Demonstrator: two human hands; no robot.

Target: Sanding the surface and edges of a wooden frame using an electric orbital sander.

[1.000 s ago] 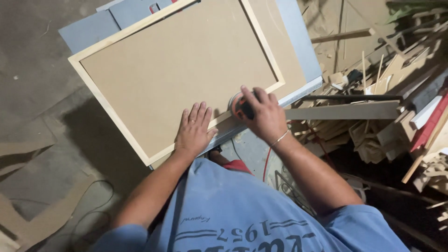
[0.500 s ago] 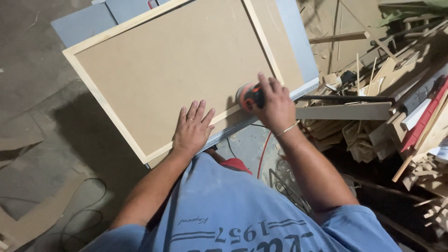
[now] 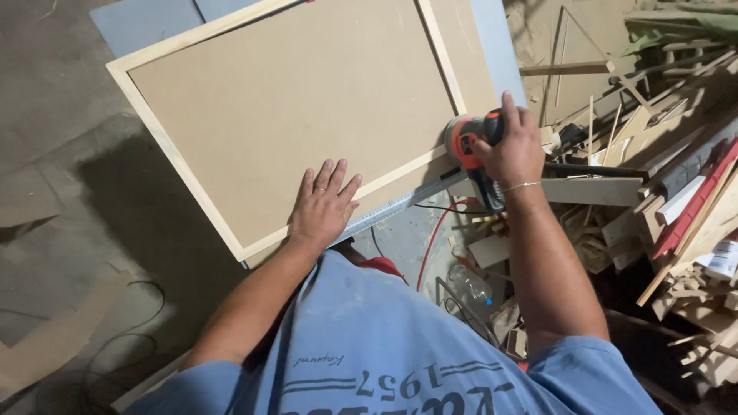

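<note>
Woodworking shop (wood offcuts (image 3: pixel 653 184), sander (image 3: pixel 469 138), dusty floor (image 3: pixel 54 115))

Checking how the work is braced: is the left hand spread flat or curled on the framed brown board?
Spread flat: the left hand lies palm-down, fingers fanned, on the framed brown board.

Single head view, steep downward, close; edges perhaps distorted.

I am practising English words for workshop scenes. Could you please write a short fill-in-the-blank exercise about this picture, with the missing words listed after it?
1. The right hand grips an orange and black ____ at the corner of the framed board.
2. The left hand lies ____ on the board, fingers spread.
3. The board has a pale ____ frame around its brown panel.
4. Scraps of wood are piled on the person's ____ side.

Missing words: sander; flat; wooden; right
</note>
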